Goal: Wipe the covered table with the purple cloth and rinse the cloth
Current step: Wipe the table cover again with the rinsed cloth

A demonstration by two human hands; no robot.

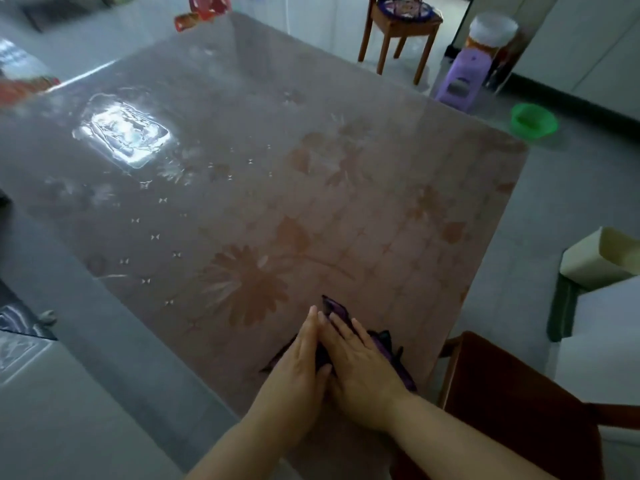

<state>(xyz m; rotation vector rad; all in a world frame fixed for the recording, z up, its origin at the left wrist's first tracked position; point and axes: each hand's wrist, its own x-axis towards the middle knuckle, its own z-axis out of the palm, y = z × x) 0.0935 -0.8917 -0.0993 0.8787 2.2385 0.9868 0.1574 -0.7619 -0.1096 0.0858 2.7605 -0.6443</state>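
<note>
Head view: purple cloth (335, 307) is pinned flat on the covered table (311, 202), close to its near right edge. Left hand (298, 355) and right hand (362, 363) are laid side by side on it, fingers straight and together, nothing clenched. Probably done to spread pressure for the wipe. Rinse not yet done; green basin (533, 121) sits on the floor, well apart.

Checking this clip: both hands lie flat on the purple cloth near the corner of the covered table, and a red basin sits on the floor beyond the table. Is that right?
Not quite. The head view shows that the basin on the floor is green, not red. The rest holds: the left hand and the right hand lie flat on the purple cloth near the corner of the covered table.
</note>
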